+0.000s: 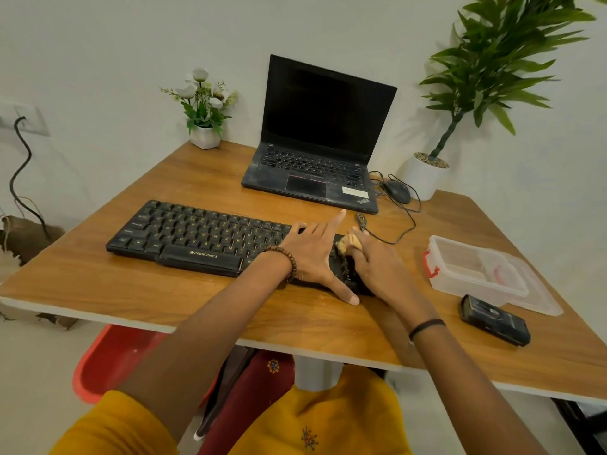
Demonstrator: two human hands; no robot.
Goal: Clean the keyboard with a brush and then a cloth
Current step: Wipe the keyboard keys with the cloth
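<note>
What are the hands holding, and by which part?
The right hand grips a tan wad, maybe the cloth, by its near end; the left hand presses the keyboard.

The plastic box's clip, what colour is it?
The clip is red; the head view shows it best.

The wooden worktop [203, 178] carries a black Zebronics keyboard [197, 238], an open ThinkPad laptop [308, 178], a wired mouse [397, 191], a small flower pot [205, 136], a clear plastic box [476, 274] and a black case [496, 320].
</note>
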